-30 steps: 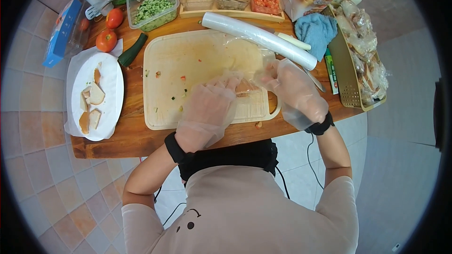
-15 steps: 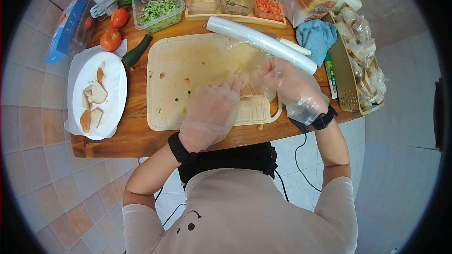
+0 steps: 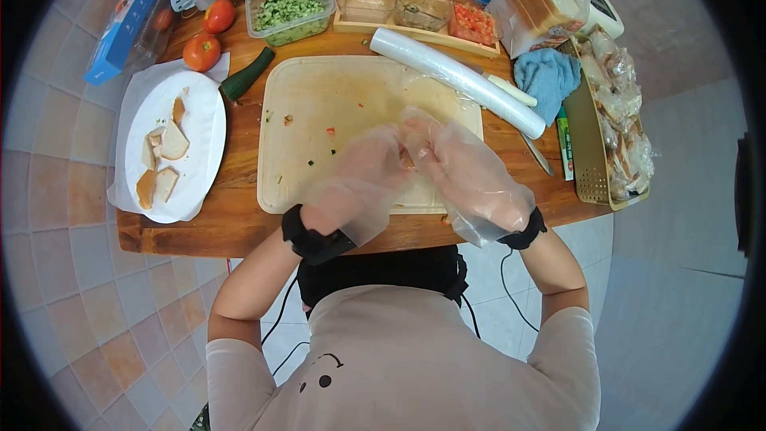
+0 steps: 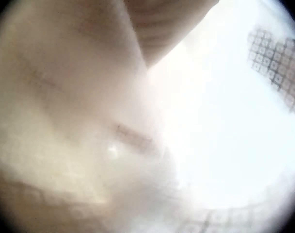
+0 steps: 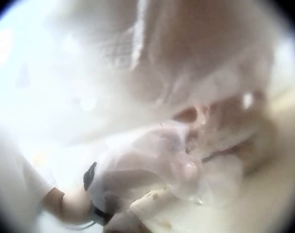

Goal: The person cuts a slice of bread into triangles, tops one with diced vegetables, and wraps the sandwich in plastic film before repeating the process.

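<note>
Both hands wear loose clear plastic gloves and meet over the right half of the cutting board [image 3: 307, 92]. The left hand [image 3: 359, 179] curls its fingers round a small film-wrapped piece of bread [image 3: 407, 161], mostly hidden between the hands. From the other side the right hand [image 3: 472, 179] pinches the wrapped piece, fingertips close to the left ones. In the right wrist view, brownish bread [image 5: 232, 121] shows through shiny film beside the gloved left hand [image 5: 147, 167]. The left wrist view is blurred by glove plastic over the left hand [image 4: 74, 73].
Behind the board lie a film roll [image 3: 459, 80], a tub of diced cucumber [image 3: 289, 16] and a wooden tray [image 3: 423, 37]. At left are a plate with bread scraps [image 3: 203, 124] and tomatoes [image 3: 202, 52]; at right, a knife [image 3: 538, 156], a blue cloth [image 3: 548, 80] and a basket [image 3: 592, 152].
The right hand has moved left and now meets the left hand. The wrapped piece, earlier visible on the board between the hands, is mostly covered by them. The head view has shifted slightly.
</note>
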The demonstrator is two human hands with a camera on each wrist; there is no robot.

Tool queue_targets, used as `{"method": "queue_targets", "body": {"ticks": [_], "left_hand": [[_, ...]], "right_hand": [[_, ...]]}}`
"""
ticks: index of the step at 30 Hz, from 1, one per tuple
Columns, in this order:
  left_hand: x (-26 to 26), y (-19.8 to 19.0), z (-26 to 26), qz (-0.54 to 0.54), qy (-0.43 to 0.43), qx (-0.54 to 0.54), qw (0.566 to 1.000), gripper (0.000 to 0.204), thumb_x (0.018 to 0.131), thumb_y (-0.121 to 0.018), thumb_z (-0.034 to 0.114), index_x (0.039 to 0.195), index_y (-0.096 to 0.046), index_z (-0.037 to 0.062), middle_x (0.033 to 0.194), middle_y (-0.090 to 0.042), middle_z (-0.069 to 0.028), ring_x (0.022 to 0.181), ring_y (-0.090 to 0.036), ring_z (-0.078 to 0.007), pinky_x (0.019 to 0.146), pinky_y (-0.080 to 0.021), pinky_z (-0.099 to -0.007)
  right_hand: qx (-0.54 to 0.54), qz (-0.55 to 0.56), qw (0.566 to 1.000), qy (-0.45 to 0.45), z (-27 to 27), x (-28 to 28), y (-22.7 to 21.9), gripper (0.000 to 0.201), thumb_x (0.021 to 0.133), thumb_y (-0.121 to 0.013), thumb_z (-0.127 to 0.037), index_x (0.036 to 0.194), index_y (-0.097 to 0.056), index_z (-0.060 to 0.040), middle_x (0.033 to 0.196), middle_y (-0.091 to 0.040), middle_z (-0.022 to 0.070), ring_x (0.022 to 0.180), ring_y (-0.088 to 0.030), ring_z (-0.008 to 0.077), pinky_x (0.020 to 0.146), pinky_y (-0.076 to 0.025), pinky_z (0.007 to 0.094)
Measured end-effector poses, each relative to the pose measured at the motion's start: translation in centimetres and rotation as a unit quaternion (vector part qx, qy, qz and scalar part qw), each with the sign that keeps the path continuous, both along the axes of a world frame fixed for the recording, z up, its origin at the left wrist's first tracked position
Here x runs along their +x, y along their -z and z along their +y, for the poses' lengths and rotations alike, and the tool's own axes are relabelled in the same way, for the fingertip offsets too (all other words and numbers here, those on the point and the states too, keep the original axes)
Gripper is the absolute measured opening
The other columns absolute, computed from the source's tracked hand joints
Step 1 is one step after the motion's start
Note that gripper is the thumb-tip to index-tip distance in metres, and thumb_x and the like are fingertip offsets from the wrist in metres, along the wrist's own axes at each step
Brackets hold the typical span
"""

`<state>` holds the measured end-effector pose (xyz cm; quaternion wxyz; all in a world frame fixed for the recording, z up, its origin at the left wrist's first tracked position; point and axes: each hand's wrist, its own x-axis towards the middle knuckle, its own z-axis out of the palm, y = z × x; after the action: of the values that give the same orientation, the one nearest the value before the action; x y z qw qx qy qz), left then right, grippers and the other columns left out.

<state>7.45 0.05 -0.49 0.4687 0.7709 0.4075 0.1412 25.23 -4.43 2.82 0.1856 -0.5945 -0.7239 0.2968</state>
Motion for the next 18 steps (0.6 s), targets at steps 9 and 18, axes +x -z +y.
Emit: {"method": "queue_targets", "body": {"ticks": [9, 18], "left_hand": [[-3.9, 2.5, 2.9, -0.112, 0.075, -0.171, 0.976, 0.077, 0.097, -0.065, 0.006, 0.162, -0.024, 0.0034, 0.124, -0.069, -0.0109, 0.113, -0.063, -0.0165, 0.102, -0.046, -0.0296], [-8.2, -1.0, 1.3, -0.100, -0.076, -0.075, 0.989, 0.065, 0.100, -0.062, 0.012, 0.158, -0.034, 0.0029, 0.137, -0.060, -0.0110, 0.122, -0.059, -0.0165, 0.107, -0.045, -0.0321]], "right_hand": [[0.112, -0.104, 0.983, -0.106, -1.0, 0.8, 1.5, 0.033, 0.083, -0.065, -0.002, 0.116, -0.065, -0.0063, 0.089, -0.065, 0.0173, 0.088, -0.062, 0.0416, 0.077, -0.050, 0.0497], [0.202, -0.220, 0.950, -0.086, -2.5, -0.1, 3.3, 0.034, 0.088, -0.062, -0.003, 0.121, -0.062, -0.0086, 0.113, -0.057, 0.0130, 0.106, -0.056, 0.0336, 0.093, -0.049, 0.0428]]}}
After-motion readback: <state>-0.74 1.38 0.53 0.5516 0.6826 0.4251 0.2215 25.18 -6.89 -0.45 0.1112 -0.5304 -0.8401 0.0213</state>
